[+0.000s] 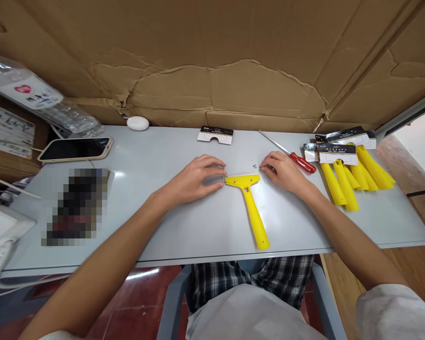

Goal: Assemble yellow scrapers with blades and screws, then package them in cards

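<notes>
A yellow T-shaped scraper (pixel 253 210) lies flat on the table, its wide head away from me and its handle towards me. At the left end of that head, my left hand (pixel 201 178) rests with fingers and thumb apart, the fingertips close to or just touching it. My right hand (pixel 281 171) is on the table beyond the head's right end, fingertips pinched together beside several tiny dark screws (pixel 254 166). Whatever sits in that pinch is too small to make out. Just right of this hand lies a screwdriver (pixel 302 163) with a red handle.
Several yellow scraper handles with black-and-white card sleeves (pixel 337 154) are piled at the right. A loose card sleeve (pixel 215 135) lies at the back. To the left are a phone (pixel 76 149), a white oval object (pixel 138 123), a plastic bottle (pixel 38 97) and a white cable (pixel 2 274). Cardboard (pixel 233 52) walls the rear.
</notes>
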`<move>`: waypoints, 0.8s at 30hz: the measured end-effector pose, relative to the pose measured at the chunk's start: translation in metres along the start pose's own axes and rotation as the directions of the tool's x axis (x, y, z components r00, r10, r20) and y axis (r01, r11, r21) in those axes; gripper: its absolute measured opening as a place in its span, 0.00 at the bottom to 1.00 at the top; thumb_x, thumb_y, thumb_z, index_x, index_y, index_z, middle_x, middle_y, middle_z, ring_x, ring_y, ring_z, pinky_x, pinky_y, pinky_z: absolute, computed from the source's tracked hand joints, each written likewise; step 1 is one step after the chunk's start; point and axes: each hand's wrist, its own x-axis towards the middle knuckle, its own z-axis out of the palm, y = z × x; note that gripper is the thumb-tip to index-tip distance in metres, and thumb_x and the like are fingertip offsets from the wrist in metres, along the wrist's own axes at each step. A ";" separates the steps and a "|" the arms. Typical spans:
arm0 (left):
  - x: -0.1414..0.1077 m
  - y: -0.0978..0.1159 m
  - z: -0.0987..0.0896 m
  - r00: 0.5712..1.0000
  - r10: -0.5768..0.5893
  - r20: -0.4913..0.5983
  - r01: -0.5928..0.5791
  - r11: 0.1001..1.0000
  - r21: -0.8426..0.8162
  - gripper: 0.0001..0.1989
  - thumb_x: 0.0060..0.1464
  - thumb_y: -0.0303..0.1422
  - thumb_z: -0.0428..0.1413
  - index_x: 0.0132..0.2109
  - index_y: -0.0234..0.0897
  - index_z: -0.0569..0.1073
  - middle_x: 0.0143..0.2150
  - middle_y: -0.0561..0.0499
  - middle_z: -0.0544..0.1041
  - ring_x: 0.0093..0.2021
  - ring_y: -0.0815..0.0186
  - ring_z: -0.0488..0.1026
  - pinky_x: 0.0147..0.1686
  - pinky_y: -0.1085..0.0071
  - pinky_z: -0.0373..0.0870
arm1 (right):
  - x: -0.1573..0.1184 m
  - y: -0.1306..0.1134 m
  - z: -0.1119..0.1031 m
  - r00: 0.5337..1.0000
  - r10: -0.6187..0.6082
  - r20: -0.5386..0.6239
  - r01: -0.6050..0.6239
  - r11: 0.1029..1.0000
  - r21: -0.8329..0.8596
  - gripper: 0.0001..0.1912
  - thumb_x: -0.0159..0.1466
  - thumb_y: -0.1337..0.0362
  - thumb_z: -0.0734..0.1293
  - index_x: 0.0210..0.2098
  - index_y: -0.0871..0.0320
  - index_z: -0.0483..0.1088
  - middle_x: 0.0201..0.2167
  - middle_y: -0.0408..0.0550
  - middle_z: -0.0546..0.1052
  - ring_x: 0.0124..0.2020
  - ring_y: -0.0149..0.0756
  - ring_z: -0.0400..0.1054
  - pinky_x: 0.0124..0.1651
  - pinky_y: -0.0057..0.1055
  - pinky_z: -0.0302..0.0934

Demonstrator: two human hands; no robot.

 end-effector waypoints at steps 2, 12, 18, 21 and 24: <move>0.000 0.000 0.000 1.000 0.002 -0.002 -0.002 1.000 0.001 0.14 0.68 0.40 0.59 0.54 0.43 0.85 0.61 0.43 0.81 0.63 0.50 0.75 0.65 0.48 0.70 | 0.000 0.000 0.000 1.000 0.001 -0.002 -0.001 1.000 0.002 0.13 0.75 0.63 0.63 0.45 0.57 0.81 0.46 0.55 0.79 0.49 0.49 0.73 0.56 0.46 0.67; -0.001 -0.001 0.003 0.999 0.004 0.033 -0.004 1.000 -0.011 0.13 0.69 0.40 0.59 0.52 0.46 0.86 0.62 0.45 0.81 0.63 0.50 0.74 0.65 0.48 0.69 | -0.002 0.000 0.001 1.000 0.003 0.010 -0.003 0.999 -0.032 0.15 0.74 0.64 0.63 0.53 0.55 0.81 0.48 0.56 0.79 0.51 0.50 0.72 0.57 0.49 0.67; -0.001 -0.001 0.003 0.999 0.017 0.040 -0.018 1.000 0.004 0.13 0.69 0.40 0.58 0.51 0.46 0.87 0.62 0.44 0.80 0.64 0.50 0.74 0.65 0.48 0.69 | -0.002 0.000 0.001 1.000 0.008 0.016 -0.008 1.000 -0.012 0.14 0.75 0.64 0.63 0.48 0.56 0.81 0.48 0.55 0.79 0.51 0.49 0.72 0.57 0.48 0.67; -0.001 0.001 0.004 0.999 0.025 0.030 -0.025 1.000 -0.007 0.13 0.69 0.40 0.58 0.50 0.45 0.87 0.61 0.44 0.80 0.63 0.49 0.74 0.65 0.48 0.69 | -0.001 -0.001 0.000 1.000 0.015 0.009 -0.015 1.000 0.003 0.12 0.75 0.64 0.64 0.46 0.56 0.81 0.47 0.55 0.79 0.51 0.49 0.72 0.57 0.48 0.68; -0.001 0.002 0.004 0.999 0.016 0.028 -0.016 1.000 -0.010 0.13 0.68 0.40 0.58 0.50 0.45 0.87 0.62 0.44 0.81 0.63 0.49 0.74 0.66 0.48 0.69 | 0.001 -0.002 -0.004 1.000 0.015 -0.003 -0.015 0.999 0.038 0.10 0.74 0.63 0.65 0.44 0.55 0.80 0.46 0.55 0.79 0.50 0.49 0.73 0.55 0.47 0.69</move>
